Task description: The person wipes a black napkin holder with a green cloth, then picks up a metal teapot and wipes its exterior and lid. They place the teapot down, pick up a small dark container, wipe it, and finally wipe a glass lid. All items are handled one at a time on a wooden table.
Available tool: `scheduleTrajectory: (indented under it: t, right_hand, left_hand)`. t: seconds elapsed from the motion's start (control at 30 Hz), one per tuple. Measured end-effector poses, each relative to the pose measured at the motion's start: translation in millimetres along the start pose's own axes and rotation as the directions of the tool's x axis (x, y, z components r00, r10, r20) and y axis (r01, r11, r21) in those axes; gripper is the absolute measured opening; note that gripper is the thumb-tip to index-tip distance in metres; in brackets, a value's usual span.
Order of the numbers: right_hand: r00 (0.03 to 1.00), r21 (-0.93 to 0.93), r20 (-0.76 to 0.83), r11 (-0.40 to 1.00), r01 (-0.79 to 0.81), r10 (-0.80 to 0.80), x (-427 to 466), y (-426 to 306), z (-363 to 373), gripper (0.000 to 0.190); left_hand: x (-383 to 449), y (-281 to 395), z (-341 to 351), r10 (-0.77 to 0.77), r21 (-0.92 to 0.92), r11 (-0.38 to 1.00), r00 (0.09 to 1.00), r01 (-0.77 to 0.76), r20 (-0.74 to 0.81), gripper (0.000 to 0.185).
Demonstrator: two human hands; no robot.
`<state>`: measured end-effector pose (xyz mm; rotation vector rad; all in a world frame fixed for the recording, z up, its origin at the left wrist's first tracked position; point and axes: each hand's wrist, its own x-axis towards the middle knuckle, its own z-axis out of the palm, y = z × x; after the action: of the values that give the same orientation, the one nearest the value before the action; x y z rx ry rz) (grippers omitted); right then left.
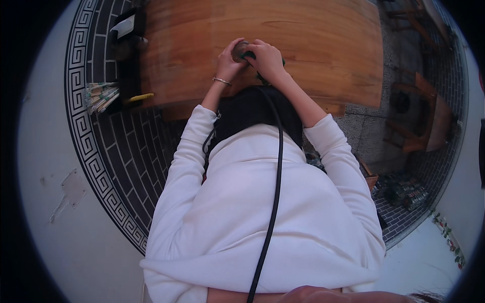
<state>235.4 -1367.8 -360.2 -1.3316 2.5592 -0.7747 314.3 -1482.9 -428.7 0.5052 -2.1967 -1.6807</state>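
Note:
Over the near part of the wooden table (326, 49), my left hand (228, 62) curls around a small round glass (238, 51). Its rim faces partly up towards me. My right hand (267, 58) grips a dark green cloth (249, 55) against the glass's right side. Some of the cloth hangs below the right palm, and the right fingers hide much of the glass. A thin bangle circles my left wrist.
A black holder with a white tissue (124, 27) stands at the table's left. Wrapped chopsticks (102, 96) and a yellow stick-like object (141, 97) lie nearby. Wooden furniture (420, 113) and stacked bottles (409, 191) are on the right. A black cable (278, 170) runs down my front.

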Motion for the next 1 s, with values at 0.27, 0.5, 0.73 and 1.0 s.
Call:
scheduleTrajectory:
  t: [0.27,0.5,0.73,1.0]
  right_hand:
    - [1.0,-0.011,-0.002,0.999,-0.03,0.03,5,-11,7,0.011]
    - [0.998,-0.042,-0.036,0.998,-0.051,0.049,23,-19,15,0.012]
    - [0.994,-0.076,-0.079,0.994,-0.08,0.074,26,-21,17,0.012]
    - [0.997,-0.075,-0.059,0.996,-0.048,0.043,24,-13,16,0.013]
  left_hand:
    - [-6,4,-4,0.114,0.132,0.985,0.993,-0.11,-0.024,0.05]
    - [-7,-6,-5,0.147,0.222,0.966,0.987,-0.13,-0.062,0.053]
    - [-5,-2,-5,0.034,0.257,0.966,0.998,-0.018,-0.059,0.061]
    - [-3,9,-9,-0.048,0.212,0.976,0.999,0.049,-0.011,0.058]
